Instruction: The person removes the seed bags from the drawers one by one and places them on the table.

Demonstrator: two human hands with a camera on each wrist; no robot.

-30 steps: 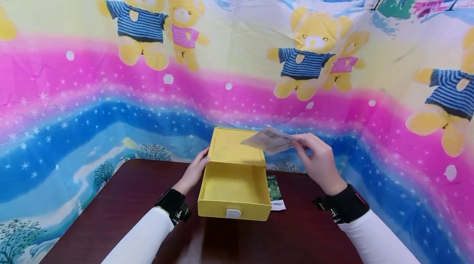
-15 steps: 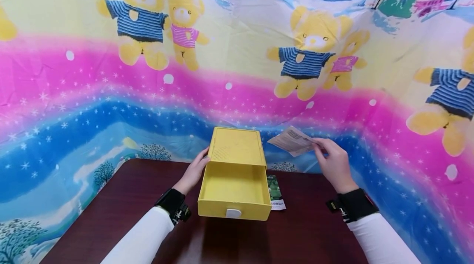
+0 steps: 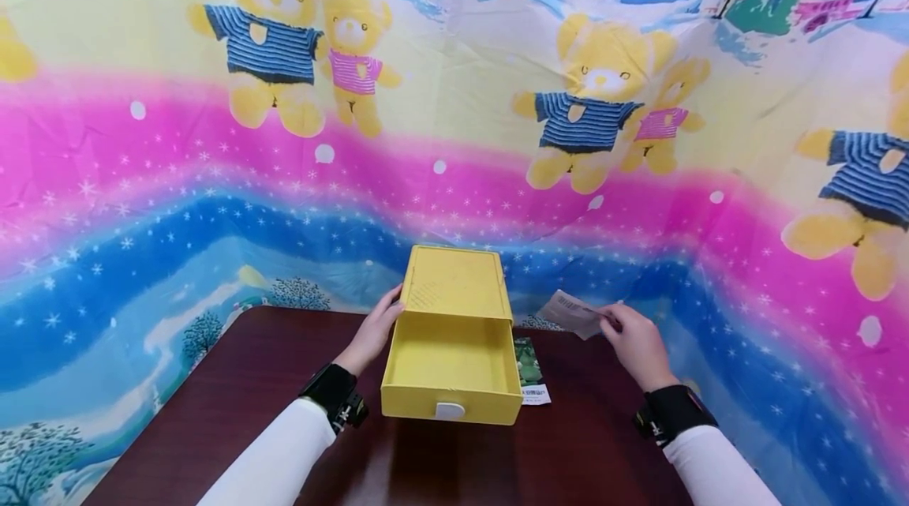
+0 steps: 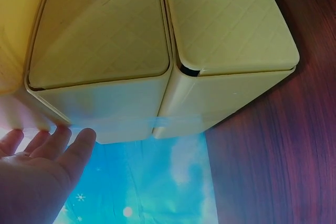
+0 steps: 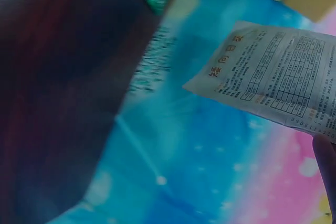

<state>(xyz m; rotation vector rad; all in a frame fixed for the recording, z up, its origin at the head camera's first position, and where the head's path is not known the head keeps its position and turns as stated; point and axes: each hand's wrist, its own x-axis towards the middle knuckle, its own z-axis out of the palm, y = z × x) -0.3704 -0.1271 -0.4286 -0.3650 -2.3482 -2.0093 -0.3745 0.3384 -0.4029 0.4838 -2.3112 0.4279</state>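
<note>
A yellow drawer box (image 3: 458, 281) stands on the table, its upper drawer (image 3: 450, 403) pulled out toward me, with no contents visible inside. My left hand (image 3: 372, 331) rests against the box's left side; the left wrist view shows its fingers (image 4: 77, 153) fairly straight at the yellow wall. Off to the right, my right hand (image 3: 637, 344) pinches a printed paper seed packet (image 3: 571, 314) by one edge, above the table's back edge. Small print and a table cover the packet's face (image 5: 278, 74). A green packet (image 3: 529, 368) lies beside the box, partly hidden by it.
The dark red-brown table (image 3: 592, 435) carries the box near its back edge. Behind it hangs a patterned cloth (image 3: 440, 198) with bears and snowflakes.
My right hand has carried the seed packet away from above the box, first rightward, then down toward the table. The left hand has stayed at the box, and the drawer remains out.
</note>
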